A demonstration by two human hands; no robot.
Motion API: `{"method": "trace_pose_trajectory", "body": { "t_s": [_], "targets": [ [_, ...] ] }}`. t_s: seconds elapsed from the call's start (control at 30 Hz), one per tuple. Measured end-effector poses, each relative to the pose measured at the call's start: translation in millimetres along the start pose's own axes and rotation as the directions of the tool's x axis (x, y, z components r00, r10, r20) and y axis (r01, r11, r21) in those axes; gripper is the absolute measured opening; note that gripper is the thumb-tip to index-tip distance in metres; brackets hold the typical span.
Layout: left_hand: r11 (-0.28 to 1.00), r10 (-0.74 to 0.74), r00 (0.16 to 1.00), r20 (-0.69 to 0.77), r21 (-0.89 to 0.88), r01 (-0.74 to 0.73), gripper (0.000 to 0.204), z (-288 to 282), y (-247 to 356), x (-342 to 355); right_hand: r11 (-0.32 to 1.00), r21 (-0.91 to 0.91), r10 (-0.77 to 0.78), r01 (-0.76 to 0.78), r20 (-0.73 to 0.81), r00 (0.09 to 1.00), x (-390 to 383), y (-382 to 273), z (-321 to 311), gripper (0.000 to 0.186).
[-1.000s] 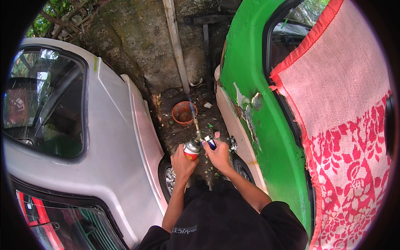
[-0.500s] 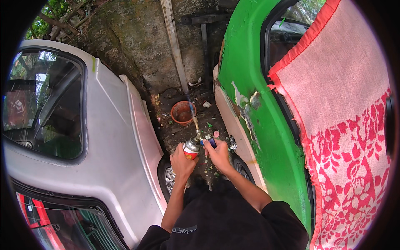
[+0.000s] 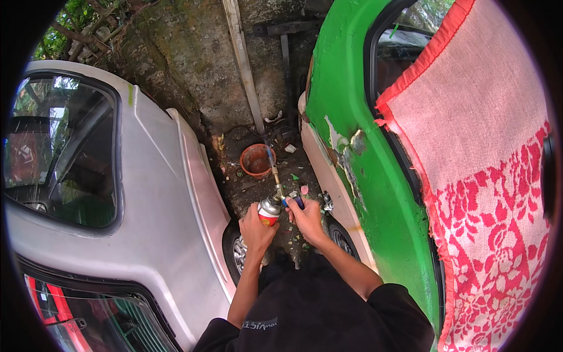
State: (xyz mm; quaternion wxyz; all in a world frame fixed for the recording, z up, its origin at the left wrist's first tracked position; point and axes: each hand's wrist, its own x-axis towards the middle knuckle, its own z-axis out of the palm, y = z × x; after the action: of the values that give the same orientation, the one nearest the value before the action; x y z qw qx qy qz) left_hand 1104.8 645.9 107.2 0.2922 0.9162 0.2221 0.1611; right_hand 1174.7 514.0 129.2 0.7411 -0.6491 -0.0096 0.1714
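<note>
My left hand [image 3: 257, 229] grips a silver, red and white gas canister [image 3: 268, 212] fitted with a brass blowtorch head [image 3: 277, 182]. The nozzle points away from me, with a faint blue flame [image 3: 269, 154] at its tip, seen over a terracotta pot. My right hand [image 3: 308, 222] is closed on a dark blue lighter [image 3: 297, 202] held beside the torch head, its thumb at the torch's fitting. The hand partly hides the lighter.
A silver car [image 3: 152, 223] stands on the left; a green car [image 3: 346, 70] with peeling paint on the right, draped with a red-and-pink cloth [image 3: 481, 88]. The pot [image 3: 249, 161] lies on littered ground before a mossy wall [image 3: 176, 70] with a leaning plank [image 3: 243, 64].
The lighter's pale top, visible a second ago, is now mostly covered by my right hand. The torch and my left hand have barely moved; the surroundings have shifted slightly in view.
</note>
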Motion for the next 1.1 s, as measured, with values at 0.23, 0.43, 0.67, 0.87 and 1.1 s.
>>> {"method": "trace_pose_trajectory", "body": {
  "t_s": [0.23, 0.43, 0.67, 0.87, 1.1],
  "targets": [
    [1.0, 0.014, 1.0, -0.004, -0.016, -0.014, 0.063, -1, 1, 2, 0.997, 0.045, 0.067, -0.067, 0.0, 0.998, 1, -3, 0, 0.031],
    [1.0, 0.007, 1.0, 0.001, -0.01, -0.007, 0.063, 0, -1, 2, 0.992, 0.084, 0.096, -0.097, 0.015, 0.995, 0, -7, 1, 0.031],
    [0.999, 0.003, 1.0, 0.003, -0.038, -0.003, 0.062, 1, -2, 3, 0.997, 0.03, 0.075, -0.077, 0.051, 0.996, -2, -8, -1, 0.033],
    [0.903, 0.004, 0.988, 0.156, -0.425, 0.063, 0.051, 1, -5, 11, 0.999, -0.038, -0.025, 0.022, -0.092, 0.995, -1, -1, -33, 0.038],
    [0.656, 0.191, 0.914, 0.359, -0.739, 0.153, 0.05, 26, -3, 23, 0.994, -0.071, -0.102, 0.083, -0.341, 0.934, -9, 0, -100, 0.033]
  ]
}}
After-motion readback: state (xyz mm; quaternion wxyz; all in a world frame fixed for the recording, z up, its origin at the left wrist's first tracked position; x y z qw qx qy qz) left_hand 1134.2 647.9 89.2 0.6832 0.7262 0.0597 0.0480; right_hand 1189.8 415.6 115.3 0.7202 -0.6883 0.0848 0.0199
